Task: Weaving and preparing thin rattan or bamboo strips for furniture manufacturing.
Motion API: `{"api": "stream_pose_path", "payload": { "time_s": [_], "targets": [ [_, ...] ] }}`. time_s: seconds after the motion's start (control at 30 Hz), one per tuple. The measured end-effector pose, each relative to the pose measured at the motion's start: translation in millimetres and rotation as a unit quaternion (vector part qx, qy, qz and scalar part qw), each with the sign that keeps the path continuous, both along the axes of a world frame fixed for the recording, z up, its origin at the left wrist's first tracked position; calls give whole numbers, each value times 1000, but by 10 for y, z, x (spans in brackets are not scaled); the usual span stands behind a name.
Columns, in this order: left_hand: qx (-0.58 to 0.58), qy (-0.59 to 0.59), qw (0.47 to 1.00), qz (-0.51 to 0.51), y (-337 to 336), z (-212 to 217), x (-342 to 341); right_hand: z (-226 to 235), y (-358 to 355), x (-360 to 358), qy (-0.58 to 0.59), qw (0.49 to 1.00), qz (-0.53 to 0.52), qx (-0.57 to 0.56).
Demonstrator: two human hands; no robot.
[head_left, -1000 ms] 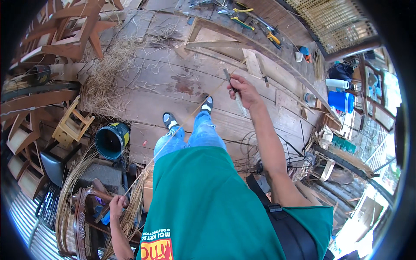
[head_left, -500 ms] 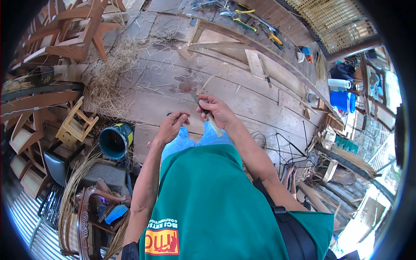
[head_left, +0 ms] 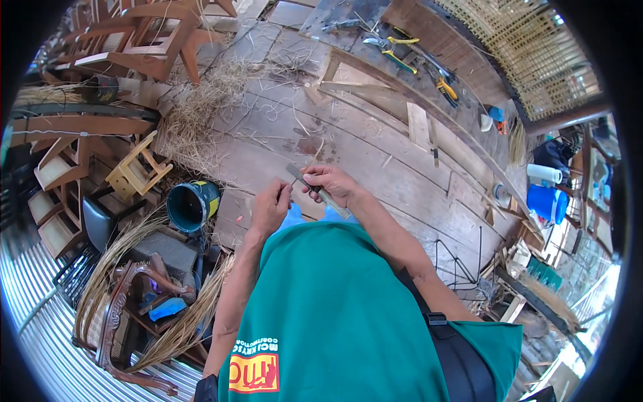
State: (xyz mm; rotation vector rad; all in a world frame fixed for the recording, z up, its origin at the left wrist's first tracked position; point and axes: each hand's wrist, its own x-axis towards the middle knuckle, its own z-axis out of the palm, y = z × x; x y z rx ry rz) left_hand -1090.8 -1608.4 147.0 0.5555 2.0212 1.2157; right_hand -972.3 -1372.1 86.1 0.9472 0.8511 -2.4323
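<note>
My right hand (head_left: 335,185) is closed around a knife (head_left: 295,172) with a short grey blade and a pale, worn handle. Its blade points forward and left, over the plank floor. A thin pale strip (head_left: 319,150), like cane, curves up by the blade next to my right fingers. Just left of the blade, my left hand (head_left: 270,206) is closed with thumb and fingers pressed together. What those fingers pinch is too small to make out. Both hands are above my lap, a short gap apart.
Loose cane fibres (head_left: 204,127) lie heaped at the left. A dark bucket (head_left: 189,206) and a small wooden stool (head_left: 137,173) stand near my left arm. Pruning shears (head_left: 390,51) and pliers (head_left: 447,90) rest on the board ahead. A blue container (head_left: 548,203) is at the right.
My left fingers, loosely curled before, are now pressed together close to the blade. The knife blade shows more plainly. The whole view has shifted slightly.
</note>
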Motion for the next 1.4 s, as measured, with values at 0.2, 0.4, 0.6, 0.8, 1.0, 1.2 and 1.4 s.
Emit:
{"api": "stream_pose_path", "payload": {
  "time_s": [0.2, 0.4, 0.6, 0.8, 1.0, 1.2, 1.4],
  "targets": [
    [-21, 30, 999, 15, 41, 395, 454, -105, 1211, 349, -11, 999, -46, 23],
    [-89, 32, 995, 26, -475, 563, 745, -235, 2475, 718, -12, 995, -66, 74],
    [-139, 13, 989, 39, -1040, 739, 1082, -85, 2829, 917, 14, 993, 7, 113],
    [-269, -2, 962, 37, -2614, 669, 1218, 194, 3335, 1241, -15, 987, -72, 143],
    [-194, -62, 974, 97, -1795, 144, 1061, 679, 2419, 1095, 45, 991, -38, 119],
    [86, 22, 994, -67, 667, 775, 735, 1330, 1205, 712, 26, 996, -3, 83],
    [18, -69, 996, -48, 460, 1536, 623, 1882, 805, 672, 35, 996, -22, 81]
  ]
}}
